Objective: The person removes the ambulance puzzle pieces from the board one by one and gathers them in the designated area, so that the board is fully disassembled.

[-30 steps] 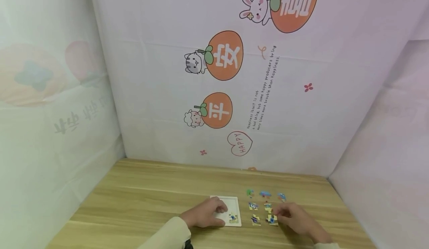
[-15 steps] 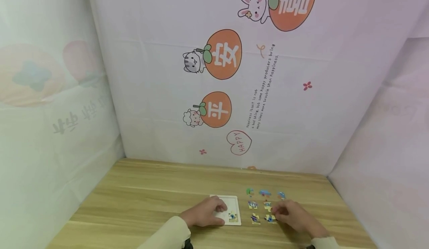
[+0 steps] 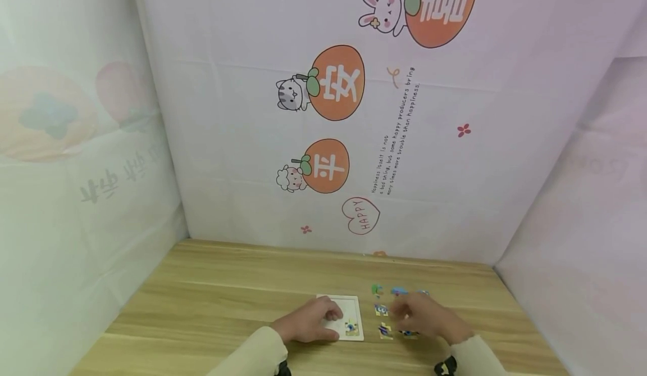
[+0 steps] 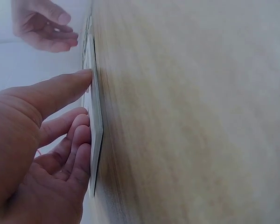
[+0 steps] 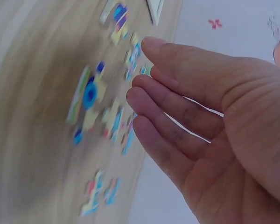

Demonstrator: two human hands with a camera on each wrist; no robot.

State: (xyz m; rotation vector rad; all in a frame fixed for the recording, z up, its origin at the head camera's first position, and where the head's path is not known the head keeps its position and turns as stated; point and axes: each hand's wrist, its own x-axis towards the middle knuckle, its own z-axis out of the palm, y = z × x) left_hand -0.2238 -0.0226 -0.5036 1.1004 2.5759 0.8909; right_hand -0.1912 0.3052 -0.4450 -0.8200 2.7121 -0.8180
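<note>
My left hand (image 3: pixel 310 321) rests on a white puzzle board (image 3: pixel 337 304), its thumb and fingertips touching the face near the near left side. One puzzle piece with a blue eye-like circle (image 3: pixel 351 327) lies in the board's near right corner. Over the loose pieces on the right hovers my right hand (image 3: pixel 427 314), blurred, fingers loosely bent and nothing between them. In the right wrist view a blue-ringed puzzle piece (image 5: pixel 89 95) lies on the table below the fingertips. Part of the loose group is hidden behind this hand in the head view.
Several loose puzzle pieces lie in rows right of the board, among them a purple-striped one (image 3: pixel 385 331), one with eyes (image 3: pixel 381 310) and a green one (image 3: pixel 377 290). Printed cloth walls (image 3: pixel 253 140) enclose the wooden table (image 3: pixel 227 286) at the back and both sides.
My right hand has moved left from beside the right-hand pieces to above them, with the piece it was near still on the table. My left hand has stayed on the board.
</note>
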